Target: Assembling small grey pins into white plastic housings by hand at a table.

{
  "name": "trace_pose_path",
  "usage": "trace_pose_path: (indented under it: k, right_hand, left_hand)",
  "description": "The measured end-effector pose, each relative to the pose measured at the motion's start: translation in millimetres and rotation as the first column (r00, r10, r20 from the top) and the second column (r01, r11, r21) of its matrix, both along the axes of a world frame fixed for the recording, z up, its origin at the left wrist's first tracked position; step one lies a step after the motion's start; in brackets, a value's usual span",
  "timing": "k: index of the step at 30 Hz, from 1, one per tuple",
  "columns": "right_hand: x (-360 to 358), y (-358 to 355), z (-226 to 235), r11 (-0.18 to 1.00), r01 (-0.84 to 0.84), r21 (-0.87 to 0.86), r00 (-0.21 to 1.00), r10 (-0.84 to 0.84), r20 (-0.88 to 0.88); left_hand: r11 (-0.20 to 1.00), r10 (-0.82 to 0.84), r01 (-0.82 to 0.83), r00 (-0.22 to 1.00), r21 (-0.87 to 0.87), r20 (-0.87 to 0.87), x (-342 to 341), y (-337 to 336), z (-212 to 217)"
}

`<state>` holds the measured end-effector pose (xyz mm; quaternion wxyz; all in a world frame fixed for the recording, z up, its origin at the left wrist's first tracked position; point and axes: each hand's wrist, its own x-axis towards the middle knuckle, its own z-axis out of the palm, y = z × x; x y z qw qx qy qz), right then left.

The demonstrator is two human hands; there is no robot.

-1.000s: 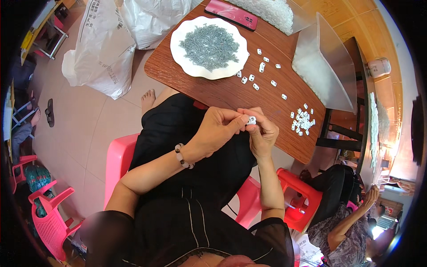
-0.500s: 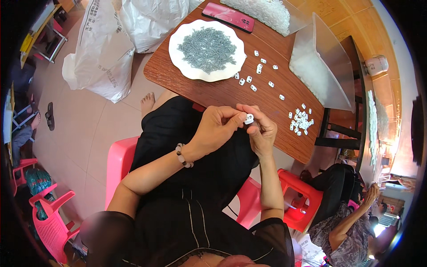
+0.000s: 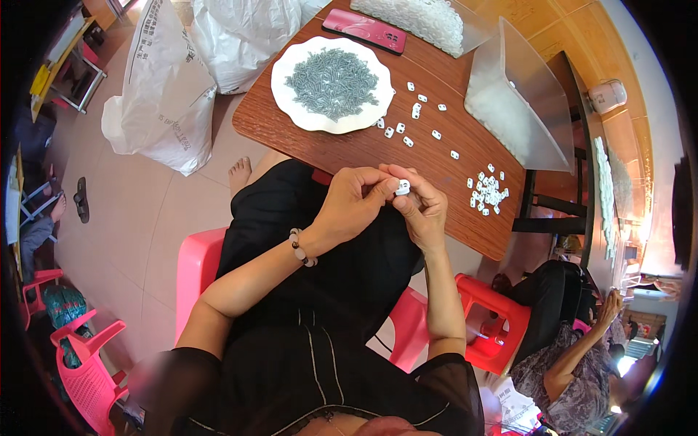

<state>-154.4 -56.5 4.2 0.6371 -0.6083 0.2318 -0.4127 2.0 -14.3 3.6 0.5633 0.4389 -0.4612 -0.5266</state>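
Observation:
A small white plastic piece (image 3: 402, 189) with a dark opening is pinched between the fingertips of both hands, just off the table's near edge and above my lap. My left hand (image 3: 352, 207), with a beaded bracelet at the wrist, has its thumb and forefinger closed at the piece's left side. From the right, my right hand (image 3: 425, 211) curls its fingers and thumb round the same piece. Beyond them a scalloped white plate (image 3: 282, 109) holds a heap of small grey screws (image 3: 331, 81). Similar white pieces (image 3: 488, 195) lie in a cluster at the table's right, with several more scattered mid-table.
Along the wooden table's (image 3: 320, 151) far side lie a pink phone (image 3: 363, 31) and heaped white parts (image 3: 429, 22). A clear bin (image 3: 509, 120) of white parts leans at the right. White sacks (image 3: 163, 94) stand left; a person sits at the right beyond a red stool (image 3: 498, 320).
The view has shifted slightly, so the table's contents appear a little further left. Both hands keep hold of the white piece, which now shows at a somewhat different angle.

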Motion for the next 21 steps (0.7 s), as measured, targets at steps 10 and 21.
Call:
trace_pose_path:
  k: [10, 21]
  right_hand:
    - [1.1, 1.8, 1.0, 1.000, 0.018, 0.002, 0.999, -0.018, -0.040]
    - [-2.6, 1.1, -4.6, 0.997, 0.064, -0.047, 0.987, -0.070, -0.142]
  left_hand:
    - [1.000, -0.009, 0.008, 0.999, 0.009, 0.036, 1.7, 0.4, -5.6]
    - [0.999, -0.026, 0.026, 1.000, 0.042, -0.008, 4.2, 0.2, -6.7]
